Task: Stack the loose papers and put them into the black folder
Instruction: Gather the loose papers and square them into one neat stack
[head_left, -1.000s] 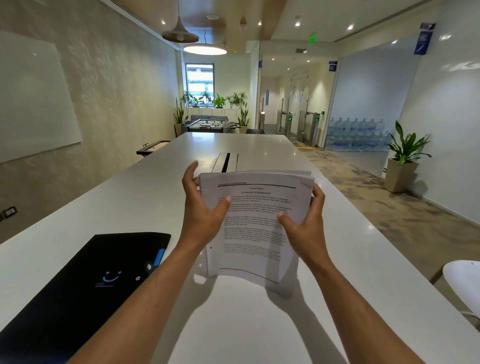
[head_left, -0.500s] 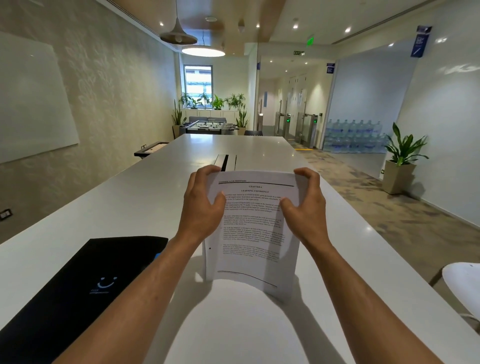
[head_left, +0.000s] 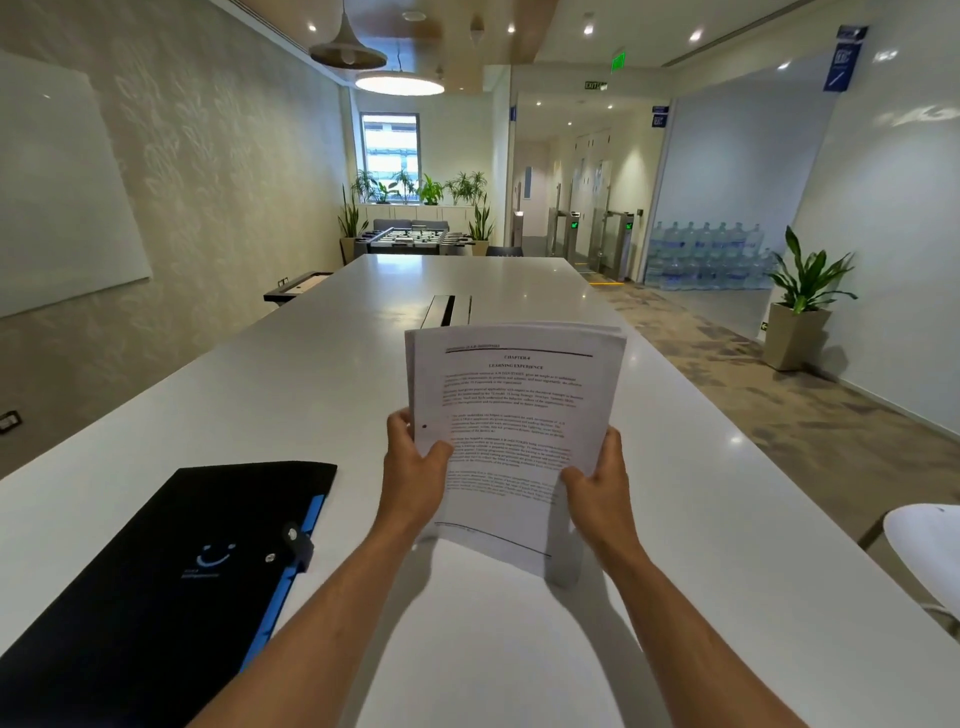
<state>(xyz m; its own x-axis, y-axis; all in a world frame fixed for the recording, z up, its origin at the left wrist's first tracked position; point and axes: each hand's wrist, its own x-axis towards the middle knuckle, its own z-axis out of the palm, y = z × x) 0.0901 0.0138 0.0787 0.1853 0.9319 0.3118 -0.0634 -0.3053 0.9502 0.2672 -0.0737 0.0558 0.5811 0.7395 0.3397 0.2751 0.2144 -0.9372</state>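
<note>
Long white table (head_left: 727, 519), glossy top, runs away from the camera. Black folder (head_left: 156, 587) lies flat on its near left part, closed, blue edge strip along its right side. Dark cable slot (head_left: 447, 310) recessed at mid-table.

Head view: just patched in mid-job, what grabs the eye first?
The stack of printed papers held upright at centre, left hand and right hand gripping its lower sides. The black folder lies closed on the white table, at lower left.
</note>
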